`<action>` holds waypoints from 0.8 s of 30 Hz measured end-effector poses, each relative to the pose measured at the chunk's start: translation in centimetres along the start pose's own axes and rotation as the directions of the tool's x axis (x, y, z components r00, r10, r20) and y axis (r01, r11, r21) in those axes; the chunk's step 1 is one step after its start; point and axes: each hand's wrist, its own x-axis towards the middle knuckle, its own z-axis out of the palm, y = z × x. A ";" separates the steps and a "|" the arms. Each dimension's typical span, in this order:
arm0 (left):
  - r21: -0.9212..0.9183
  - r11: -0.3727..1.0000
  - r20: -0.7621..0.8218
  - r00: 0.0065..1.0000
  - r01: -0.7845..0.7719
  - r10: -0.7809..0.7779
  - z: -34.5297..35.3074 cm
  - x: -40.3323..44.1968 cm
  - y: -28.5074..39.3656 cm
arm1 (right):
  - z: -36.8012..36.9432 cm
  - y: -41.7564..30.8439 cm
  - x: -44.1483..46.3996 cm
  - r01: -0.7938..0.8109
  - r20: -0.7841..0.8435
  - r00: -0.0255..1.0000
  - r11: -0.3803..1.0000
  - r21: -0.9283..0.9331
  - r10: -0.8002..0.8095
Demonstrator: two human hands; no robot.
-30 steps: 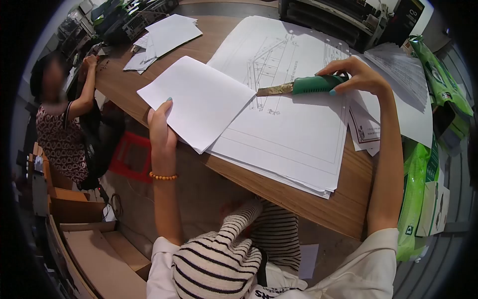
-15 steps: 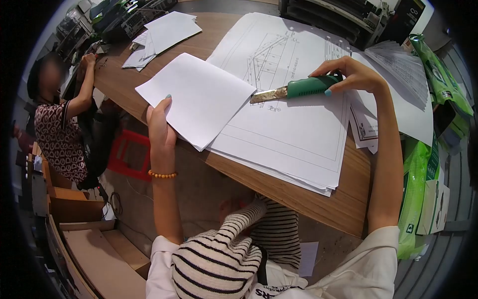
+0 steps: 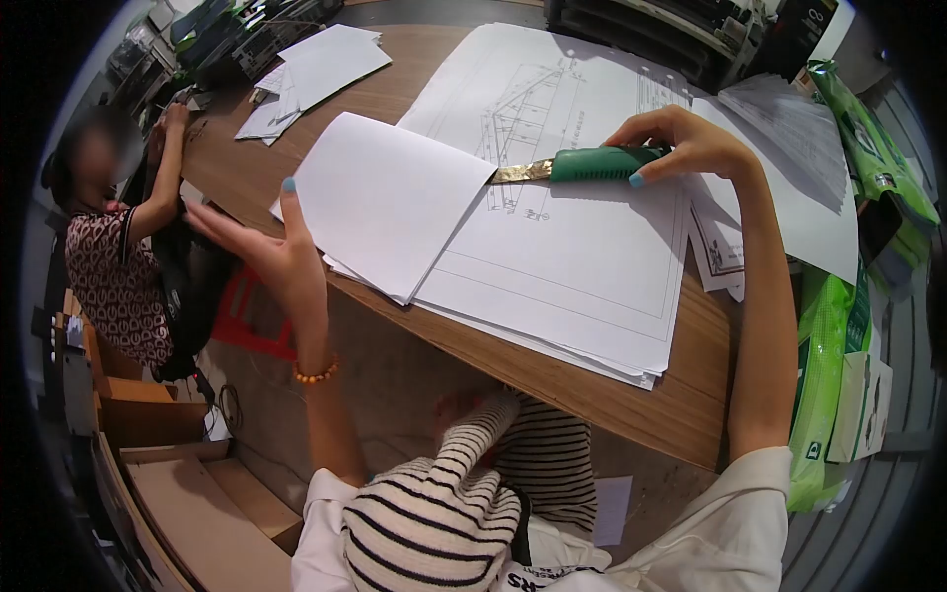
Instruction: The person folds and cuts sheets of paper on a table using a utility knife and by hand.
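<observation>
1. Two bare hands appear in the head view, one at each side of a large printed drawing [image 3: 562, 266].
2. Over the drawing's right part, the right hand [image 3: 695, 146] grasps the green handle of a knife [image 3: 597, 166]; the blade points left across the drawing, its tip at the near corner of a blank white paper [image 3: 395, 197].
3. That paper overlaps the drawing's left side.
4. Left of the drawing, the left hand [image 3: 268, 255] is loose, fingers spread, thumb by the paper's edge; whether it touches is unclear.
5. Beneath the drawing is a wooden table [image 3: 691, 414]; loose papers [image 3: 330, 64] lie beyond its left side, green packages [image 3: 821, 335] to its right.
6. Farther left of the drawing are another person [image 3: 113, 257] and a red stool [image 3: 252, 321].
</observation>
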 end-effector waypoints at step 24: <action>0.279 0.725 0.941 0.331 -0.630 -0.074 4.9 -4.2 2.3 | 2.7 -1.4 2.5 0.174 -0.076 0.980 0.979 -0.109 -0.182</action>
